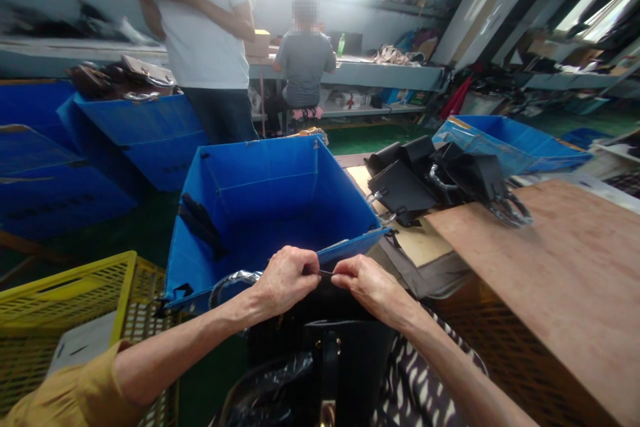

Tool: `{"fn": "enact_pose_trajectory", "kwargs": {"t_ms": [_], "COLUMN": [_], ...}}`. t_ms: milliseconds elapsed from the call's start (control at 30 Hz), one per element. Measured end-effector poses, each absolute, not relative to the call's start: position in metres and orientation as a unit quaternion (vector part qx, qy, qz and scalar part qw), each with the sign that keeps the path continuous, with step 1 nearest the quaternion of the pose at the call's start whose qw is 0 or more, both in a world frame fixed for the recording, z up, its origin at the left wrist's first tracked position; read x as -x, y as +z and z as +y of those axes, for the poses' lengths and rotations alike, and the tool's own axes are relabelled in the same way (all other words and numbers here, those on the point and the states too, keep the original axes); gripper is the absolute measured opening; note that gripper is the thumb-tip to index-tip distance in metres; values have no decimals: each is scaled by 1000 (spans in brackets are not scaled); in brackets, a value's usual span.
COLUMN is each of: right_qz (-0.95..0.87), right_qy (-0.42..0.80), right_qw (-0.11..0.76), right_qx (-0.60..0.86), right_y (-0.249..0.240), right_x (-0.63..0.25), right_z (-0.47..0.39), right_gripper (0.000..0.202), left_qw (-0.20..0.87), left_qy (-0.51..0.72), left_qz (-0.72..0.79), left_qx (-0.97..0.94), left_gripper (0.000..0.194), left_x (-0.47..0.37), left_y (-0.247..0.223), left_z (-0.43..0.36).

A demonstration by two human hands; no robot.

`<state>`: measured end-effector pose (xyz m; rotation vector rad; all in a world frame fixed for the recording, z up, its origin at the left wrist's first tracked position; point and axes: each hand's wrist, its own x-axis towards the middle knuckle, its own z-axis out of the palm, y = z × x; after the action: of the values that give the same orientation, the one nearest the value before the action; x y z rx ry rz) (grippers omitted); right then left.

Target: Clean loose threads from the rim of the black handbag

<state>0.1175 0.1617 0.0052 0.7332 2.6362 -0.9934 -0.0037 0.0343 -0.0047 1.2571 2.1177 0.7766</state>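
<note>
Head view. I read the left hand [286, 278] and right hand [363, 281] as close together, knuckles toward me, low and centre. Between them runs a thin dark cord [326, 273] — each grip is pinched together on one end of it, fingertips clamped, the cord level.

Directly under the hands sits a black handbag [345, 353] on the lap, upright, with a strap and gold fittings down its front face. Crinkled clear plastic wrap [273, 387] lies against the bag's left side and loops up beside the left wrist.

Just beyond the hands: an open blue folding bin [260, 200], a dark strap lying on its left inner wall. A yellow mesh crate [65, 307] stands at the left, touching the bin's lower corner as far as I can tell.

Right side: a plywood worktop [565, 280] carrying a pile of black bags [430, 183] at its far end, metal hardware showing.

Background — a person in a white shirt [205, 27] stands by more blue bins; another person in grey [305, 63] sits at a far bench.
</note>
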Motion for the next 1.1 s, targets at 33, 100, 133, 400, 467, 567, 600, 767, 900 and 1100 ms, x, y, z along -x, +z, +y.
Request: {"fn": "enact_pose_trajectory", "kwargs": {"t_ms": [33,100,133,400,467,567,600,767,900,1100], "right_qz": [906,920,927,944,939,928,924,914,914,914], "right_qy": [-322,-286,-271,-264,-282,-308,-315,-337,-333,-327], "right_qw": [111,99,91,77,85,85,83,84,83,85], "right_qx": [-250,-247,-242,-184,-178,-192,-199,-211,-215,-222], "right_y": [5,4,3,2,3,3,2,1,3,5], "right_x": [-118,-118,-119,-115,-111,-108,-109,-114,-114,-113], "right_z": [160,157,155,147,147,149,149,153,151,148], "right_gripper": [19,21,20,21,18,15,15,18,18,18], "left_qw": [273,270,269,266,256,240,226,173,176,133], "left_qy": [291,295,298,307,312,324,326,295,327,330], "left_qz": [789,790,790,791,793,779,776,801,782,760], "left_qx": [-466,-464,-464,-458,-457,-480,-490,-492,-501,-543], "left_gripper": [13,13,13,11,9,13,17,24,23,17], "left_x": [4,4,4,0,0,4,6,22,22,11], "left_y": [-5,-7,-7,-11,-11,-3,1,20,8,-11], "left_z": [34,35,35,39,37,29,25,2,-7,-2]}}
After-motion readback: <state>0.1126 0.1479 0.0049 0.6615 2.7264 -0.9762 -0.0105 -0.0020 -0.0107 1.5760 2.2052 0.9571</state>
